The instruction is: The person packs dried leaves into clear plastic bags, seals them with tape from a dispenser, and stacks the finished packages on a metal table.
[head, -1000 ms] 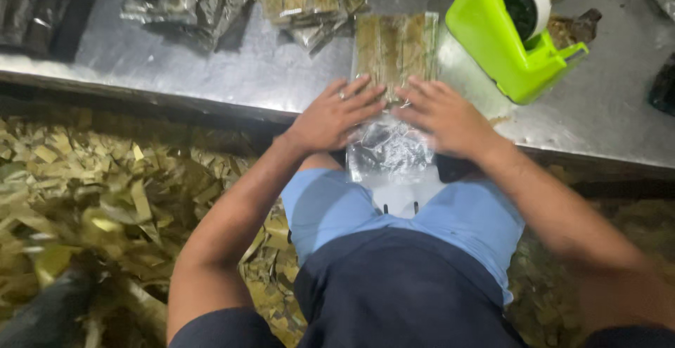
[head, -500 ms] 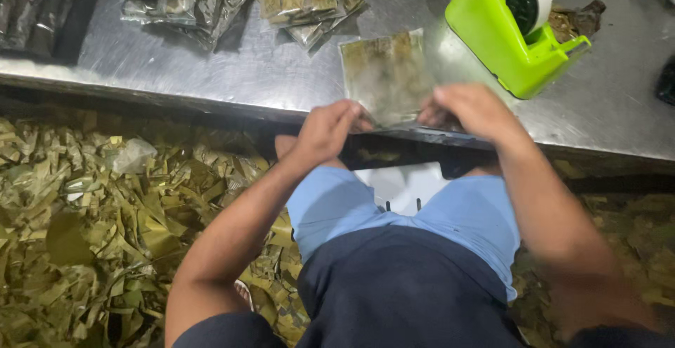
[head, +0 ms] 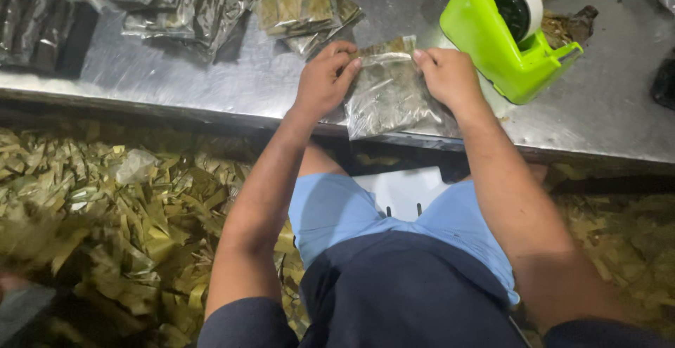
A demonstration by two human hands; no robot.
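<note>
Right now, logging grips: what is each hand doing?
Left hand: closed, pinching the clear plastic bag.
Right hand: closed, pinching the same bag's top edge.

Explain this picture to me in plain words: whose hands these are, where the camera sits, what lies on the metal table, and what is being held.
The camera is worn on a person's head and looks down, so you see their own arms, lap and two bare hands. There is no machine here. The left hand and the right hand both grip the top edge of a clear plastic bag with flat leaf-wrapped pieces inside; the bag rests at the front edge of a metal table. To the right of the hands stands a bright green tape dispenser with a roll of tape in it. Farther back lie more filled bags, and at the left a row of darker packs. Below the table, the floor is covered with leaf scraps.
</note>
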